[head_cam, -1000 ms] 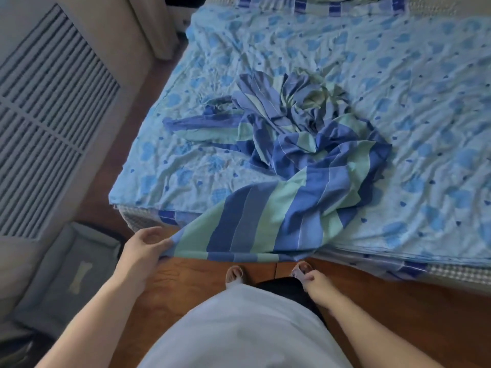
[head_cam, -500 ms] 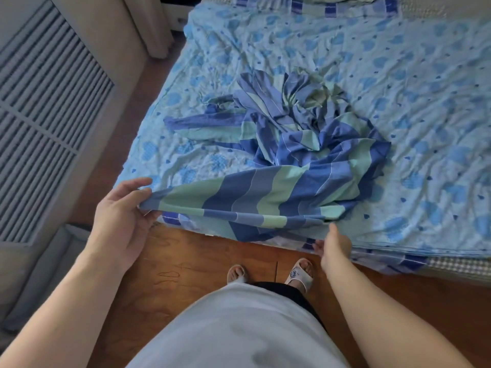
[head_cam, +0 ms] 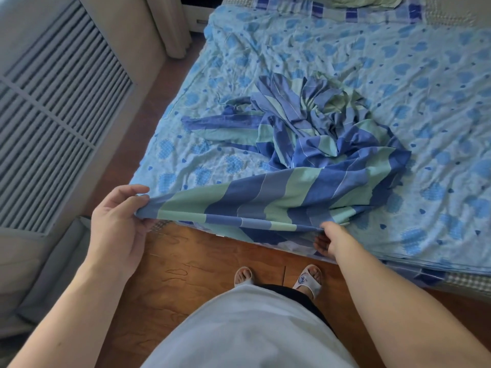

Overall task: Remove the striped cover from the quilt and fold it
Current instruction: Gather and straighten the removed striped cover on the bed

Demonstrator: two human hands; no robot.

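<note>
Bed (head_cam: 438, 43): blue-print sheet, rumpled.
Striped cover (head_cam: 305, 144): bunched mid-bed, near edge lifted over the bed's edge.
Left hand (head_cam: 117, 221): pinches the cover's corner.
Right hand (head_cam: 330, 239): grips the same edge, fingers curled under.
Risk: the bunched part may drag or twist, skewing the fold.
Writing: none readable.

You stand on a reddish-brown wooden floor (head_cam: 202, 264) at the near edge of a bed (head_cam: 449, 281). To your left is a beige wall with a grey louvred panel (head_cam: 61, 107). Pale curtains (head_cam: 170, 25) hang beyond the bed's far left corner.
</note>
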